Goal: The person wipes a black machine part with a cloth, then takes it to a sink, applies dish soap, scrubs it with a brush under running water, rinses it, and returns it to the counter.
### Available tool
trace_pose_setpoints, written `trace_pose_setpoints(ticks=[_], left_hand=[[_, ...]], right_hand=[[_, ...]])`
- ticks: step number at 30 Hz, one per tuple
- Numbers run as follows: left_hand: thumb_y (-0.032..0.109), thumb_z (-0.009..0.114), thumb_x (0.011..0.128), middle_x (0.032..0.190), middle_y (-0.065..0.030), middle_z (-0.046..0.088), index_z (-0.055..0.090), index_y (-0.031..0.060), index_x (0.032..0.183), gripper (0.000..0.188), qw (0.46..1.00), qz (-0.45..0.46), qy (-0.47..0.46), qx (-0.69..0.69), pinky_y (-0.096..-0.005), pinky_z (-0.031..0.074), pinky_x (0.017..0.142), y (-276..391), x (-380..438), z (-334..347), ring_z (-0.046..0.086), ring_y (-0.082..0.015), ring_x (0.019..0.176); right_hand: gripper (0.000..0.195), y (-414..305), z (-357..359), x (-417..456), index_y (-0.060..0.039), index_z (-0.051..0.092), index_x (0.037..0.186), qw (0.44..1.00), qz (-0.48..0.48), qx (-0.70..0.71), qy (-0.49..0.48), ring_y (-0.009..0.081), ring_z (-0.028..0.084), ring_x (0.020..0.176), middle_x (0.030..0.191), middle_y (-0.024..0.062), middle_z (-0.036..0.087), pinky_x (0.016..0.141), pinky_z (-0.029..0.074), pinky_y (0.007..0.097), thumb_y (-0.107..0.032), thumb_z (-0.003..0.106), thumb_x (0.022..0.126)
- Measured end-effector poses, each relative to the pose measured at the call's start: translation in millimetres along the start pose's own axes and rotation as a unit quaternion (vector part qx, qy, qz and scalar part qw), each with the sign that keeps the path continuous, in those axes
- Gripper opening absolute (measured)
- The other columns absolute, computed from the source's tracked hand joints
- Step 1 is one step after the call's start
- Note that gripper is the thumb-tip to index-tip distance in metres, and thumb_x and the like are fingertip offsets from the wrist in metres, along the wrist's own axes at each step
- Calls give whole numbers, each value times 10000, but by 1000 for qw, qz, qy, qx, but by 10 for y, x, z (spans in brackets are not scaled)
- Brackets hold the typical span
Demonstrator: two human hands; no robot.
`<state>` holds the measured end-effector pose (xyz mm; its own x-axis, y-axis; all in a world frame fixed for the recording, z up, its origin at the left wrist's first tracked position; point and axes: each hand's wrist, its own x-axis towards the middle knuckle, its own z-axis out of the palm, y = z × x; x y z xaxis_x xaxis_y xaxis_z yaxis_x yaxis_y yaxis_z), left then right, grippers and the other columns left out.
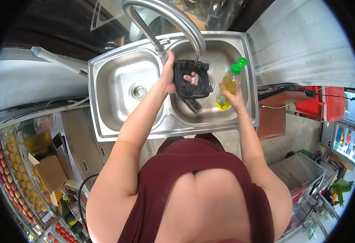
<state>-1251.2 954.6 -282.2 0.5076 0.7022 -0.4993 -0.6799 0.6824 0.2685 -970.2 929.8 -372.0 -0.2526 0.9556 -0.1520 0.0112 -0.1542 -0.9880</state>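
My left hand (167, 77) grips a black square piece (192, 91) with a hole in its middle, and fingertips show through that hole. It is held over the right basin (223, 50) of a steel double sink, under the spout of the curved faucet (199, 45). A thin stream seems to fall onto its top edge. In my right hand (236, 98) is a clear bottle of yellow liquid (229, 83), probably dish soap, tilted with its green flip cap (236, 68) raised. A dark ribbed strip (193, 105) shows below the black piece; whether they are joined I cannot tell.
The left basin (110, 79) has a strainer drain (138, 91). Behind the sink stands a glass pane (177, 18). Shelves of fruit (19, 173) and an open cardboard box (51, 173) are at lower left. A brown padded seat (271, 121) stands to the right.
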Motion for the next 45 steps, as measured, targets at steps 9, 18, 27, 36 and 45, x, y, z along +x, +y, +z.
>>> trace_pose_setpoints(ticks=[9, 18, 27, 36, 45], left_hand=[[133, 479, 777, 1035, -153, 599, 465, -24, 1206, 456, 995, 63, -61, 44, -426, 403, 952, -186, 562, 256, 603, -251, 935], [530, 469, 848, 740, -44, 546, 514, 39, 1123, 564, 977, 0, -55, 207, -385, 440, 831, -113, 739, 367, 576, -221, 923], [429, 468, 809, 771, -131, 512, 495, -17, 1112, 540, 988, 91, -100, -74, -398, 446, 815, -410, 218, -264, 544, -295, 814], [440, 478, 769, 947, -200, 564, 453, -5, 1207, 625, 958, 149, -86, -227, -465, 398, 921, -367, 49, -656, 534, -377, 969], [336, 448, 820, 911, -179, 597, 500, -57, 1114, 493, 992, 57, -43, -104, -479, 461, 859, -442, 441, -301, 590, -292, 878]], right_hand=[[392, -193, -375, -56, -22, 498, 1088, 999, 10, -37, 12, 155, 571, 925, 1018, 76, 607, 830, 447, 305, -75, 664, 736], [381, -190, -347, -34, -25, 508, 1076, 998, 24, -55, -8, 143, 578, 894, 974, 55, 608, 807, 456, 295, -112, 689, 752], [419, -169, -277, 30, -40, 493, 1054, 994, 12, -108, -24, 158, 579, 873, 944, 63, 605, 807, 451, 311, -171, 721, 728], [488, -221, -122, 98, -49, 457, 1081, 984, 10, -176, -39, 199, 575, 882, 940, 95, 593, 806, 445, 333, -228, 729, 718], [568, -1122, -128, 188, -39, 346, 1155, 925, 1, -369, -89, 371, 579, 940, 985, 215, 585, 822, 436, 402, -188, 673, 716]])
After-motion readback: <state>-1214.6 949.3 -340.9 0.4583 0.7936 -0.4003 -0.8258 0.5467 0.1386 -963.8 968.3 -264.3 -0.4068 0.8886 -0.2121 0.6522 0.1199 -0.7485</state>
